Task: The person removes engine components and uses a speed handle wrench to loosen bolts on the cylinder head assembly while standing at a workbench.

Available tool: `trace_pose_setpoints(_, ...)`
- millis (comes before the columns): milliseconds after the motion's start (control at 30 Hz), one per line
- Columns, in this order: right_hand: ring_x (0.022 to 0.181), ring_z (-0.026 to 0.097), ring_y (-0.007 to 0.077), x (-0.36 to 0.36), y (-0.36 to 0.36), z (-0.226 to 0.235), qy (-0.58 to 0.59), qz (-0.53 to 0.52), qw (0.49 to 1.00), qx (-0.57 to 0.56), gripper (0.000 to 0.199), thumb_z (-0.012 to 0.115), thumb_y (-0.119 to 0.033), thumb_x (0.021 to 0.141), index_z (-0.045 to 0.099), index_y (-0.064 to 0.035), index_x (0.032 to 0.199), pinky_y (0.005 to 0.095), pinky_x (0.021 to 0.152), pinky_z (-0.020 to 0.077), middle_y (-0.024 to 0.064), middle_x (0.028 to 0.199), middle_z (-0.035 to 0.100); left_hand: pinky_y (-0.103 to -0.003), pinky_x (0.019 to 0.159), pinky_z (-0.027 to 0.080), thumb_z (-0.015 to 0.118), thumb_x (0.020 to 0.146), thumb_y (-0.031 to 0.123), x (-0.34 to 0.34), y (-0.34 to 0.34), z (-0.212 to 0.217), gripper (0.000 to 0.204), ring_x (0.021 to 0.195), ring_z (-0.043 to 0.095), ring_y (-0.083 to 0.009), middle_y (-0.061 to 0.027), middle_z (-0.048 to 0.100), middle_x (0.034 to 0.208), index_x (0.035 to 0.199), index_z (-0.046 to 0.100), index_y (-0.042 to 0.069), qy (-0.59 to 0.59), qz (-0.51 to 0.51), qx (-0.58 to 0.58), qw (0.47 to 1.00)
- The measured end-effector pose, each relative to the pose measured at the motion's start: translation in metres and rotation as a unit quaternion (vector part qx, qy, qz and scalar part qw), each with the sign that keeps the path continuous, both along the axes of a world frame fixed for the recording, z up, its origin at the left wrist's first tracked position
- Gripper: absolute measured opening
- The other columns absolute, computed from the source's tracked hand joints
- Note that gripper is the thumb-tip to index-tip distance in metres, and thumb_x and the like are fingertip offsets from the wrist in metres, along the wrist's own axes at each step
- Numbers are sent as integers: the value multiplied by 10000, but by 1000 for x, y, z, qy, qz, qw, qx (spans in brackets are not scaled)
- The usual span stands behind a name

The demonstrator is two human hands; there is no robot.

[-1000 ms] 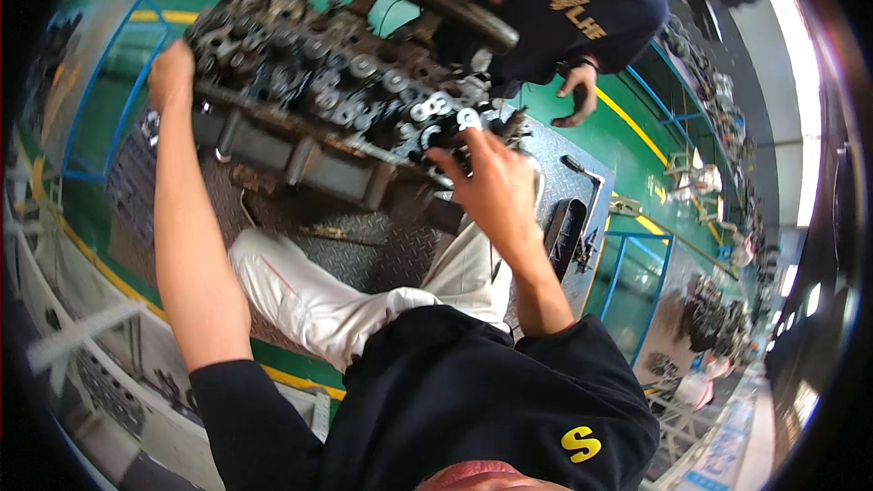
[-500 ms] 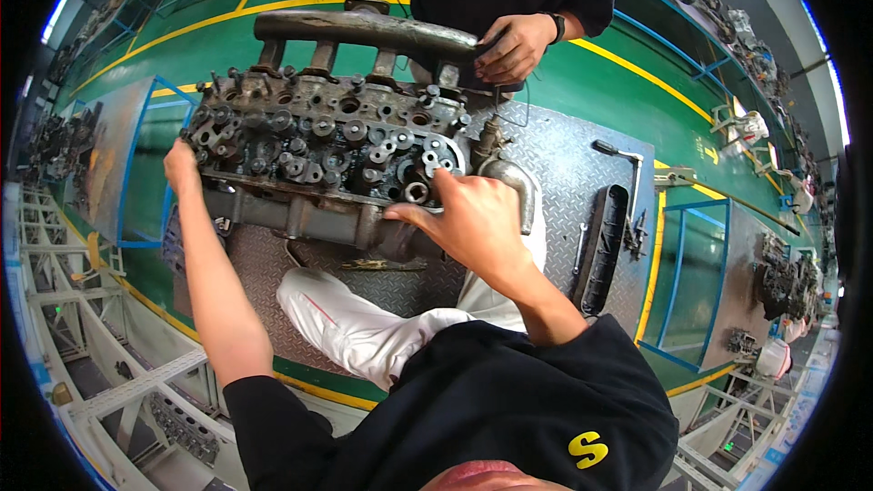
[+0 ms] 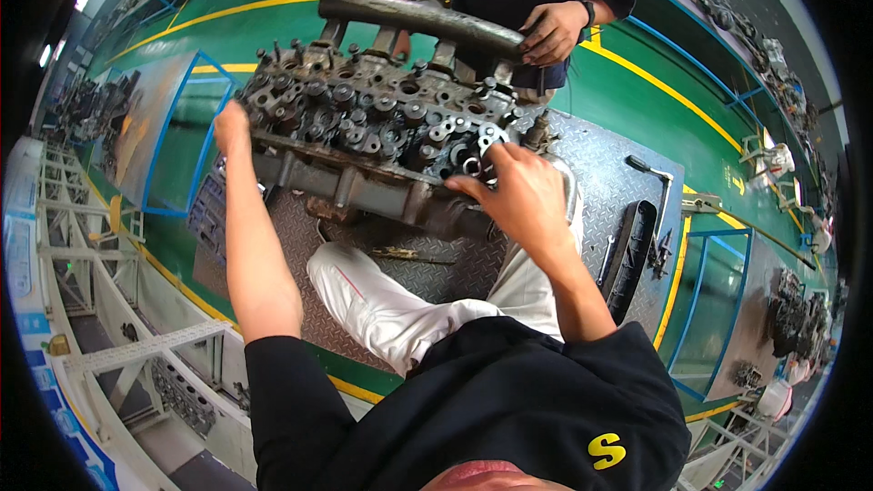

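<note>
Head view puts us above a grimy grey metal cylinder head (image 3: 382, 127), studded with round valve springs, which rests on a patterned steel tread plate (image 3: 600, 164) laid on the green floor. Our left hand (image 3: 232, 123) is pressed against the head's left end, its fingers wrapped over the edge, though we cannot tell how tightly they grip. Our right hand (image 3: 514, 195) lies on the right end with fingers loosely spread, fingertips touching a bright toothed metal sprocket (image 3: 482, 141); whether it pinches anything is hidden beneath the palm. Across the block, another person's hand (image 3: 550, 32) closes around the end of a dark tubular manifold (image 3: 423, 18) fixed along the far side. That person's black shirt carries pale lettering across the chest, and our own black sleeve shows a small yellow emblem (image 3: 607, 448) near the lower edge. Yellow lines (image 3: 673, 100) and blue painted frames (image 3: 173, 145) mark bays on the floor. To the right lie a long black curved part (image 3: 632, 255) and a slim metal wrench (image 3: 659, 186). White trouser legs (image 3: 391, 309) show beneath the block. Engine parts along the rim are bent and too small to read.
</note>
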State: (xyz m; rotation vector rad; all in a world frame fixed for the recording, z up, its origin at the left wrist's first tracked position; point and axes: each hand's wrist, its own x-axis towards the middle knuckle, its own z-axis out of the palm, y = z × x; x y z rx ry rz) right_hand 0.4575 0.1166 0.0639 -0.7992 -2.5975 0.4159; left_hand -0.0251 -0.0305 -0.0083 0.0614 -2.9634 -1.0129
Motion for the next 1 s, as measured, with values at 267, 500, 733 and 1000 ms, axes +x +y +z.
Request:
trace_pose_setpoints(267,654,647,357,-9,10,-10,-17,29,998,59,419,703,-409,850,591,-15,761,458,580,503,161,725,627,-486,1072,394,432,857,415,18,10,17,621,1298,494,-407,-236,524,1397,1296,597,8,-45,28,19,998)
trace_pose_setpoints(500,826,631,312,3,1,11,-28,106,994,20,284,734,-246,831,672,-72,1047,432,697,503,106,843,591,-471,1055,418,457,838,437,16,10,8,619,1262,531,-412,-244,563,1350,1241,640,3,-26,14,19,999)
trace_pose_setpoints(733,676,647,368,-13,-8,9,-104,63,987,101,376,699,-357,877,633,12,846,445,612,508,176,788,647,-489,1078,357,463,870,615,-3,-4,-5,757,1343,440,-405,-241,470,1446,1325,589,23,12,-13,62,998)
trace_pose_setpoints(1000,606,622,369,-25,-12,12,-188,-31,962,197,520,633,-503,905,650,-33,681,434,571,482,146,660,621,-478,1077,386,342,919,419,48,4,20,605,1300,489,-411,-237,544,1369,1301,582,15,18,20,103,994)
